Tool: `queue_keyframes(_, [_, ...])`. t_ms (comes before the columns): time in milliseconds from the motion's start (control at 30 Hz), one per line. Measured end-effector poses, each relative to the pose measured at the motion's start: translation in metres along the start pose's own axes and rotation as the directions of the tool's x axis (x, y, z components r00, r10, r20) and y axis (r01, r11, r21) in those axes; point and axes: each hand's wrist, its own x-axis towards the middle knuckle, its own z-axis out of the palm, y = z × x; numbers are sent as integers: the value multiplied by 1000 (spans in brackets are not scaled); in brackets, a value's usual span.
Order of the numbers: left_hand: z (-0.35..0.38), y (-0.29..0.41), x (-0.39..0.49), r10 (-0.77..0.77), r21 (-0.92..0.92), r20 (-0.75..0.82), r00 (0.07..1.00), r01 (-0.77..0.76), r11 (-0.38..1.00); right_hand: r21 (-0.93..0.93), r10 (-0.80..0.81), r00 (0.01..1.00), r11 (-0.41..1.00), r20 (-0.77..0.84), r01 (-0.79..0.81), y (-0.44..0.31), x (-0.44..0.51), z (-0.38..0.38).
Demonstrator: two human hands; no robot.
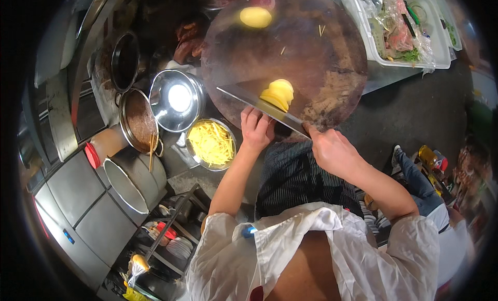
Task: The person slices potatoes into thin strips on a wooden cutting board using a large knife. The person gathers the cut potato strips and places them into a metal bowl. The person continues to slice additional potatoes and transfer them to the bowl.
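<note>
My right hand [330, 147] is closed on the handle of a cleaver [245, 96], whose wide blade lies slantwise over the near part of a round wooden chopping block [303, 55]. My left hand [257, 129] has bent fingers at the near side of the blade; whether they grip it or only touch it, I cannot tell. Beyond the blade, overlapping yellow potato slices [278, 94] lie on the block. A whole peeled potato [255, 17] rests near the block's far edge, and a few thin shreds [321, 30] are scattered there.
Left of the block stand a bowl of yellow shreds [211, 142], shiny steel bowls [175, 100], a pot of brown liquid [138, 120] with chopsticks and a large pot [128, 184]. A white plastic bin [420, 63] of packages is at upper right. Another person [428, 207] is at right.
</note>
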Motion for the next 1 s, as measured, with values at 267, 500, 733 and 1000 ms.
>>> queue_keyframes(267, [-2, 5, -4, -78, -7, 42, 996, 78, 997, 73, -58, 998, 996, 32, 56, -20, -40, -43])
queue_keyframes(500, [-4, 2, -1, -31, 2, 50, 998, 31, 1000, 104, -17, 989, 995, 146, 2, -24, -48, -59])
queue_keyframes(733, [-6, 3, 6, -37, -3, 68, 997, 37, 999, 102, -36, 994, 994, 100, 26, -19, -46, -53])
queue_keyframes(1000, [-4, 2, 5, -24, 8, 51, 998, 23, 1000, 107, -35, 996, 994, 85, 26, -13, -37, -44])
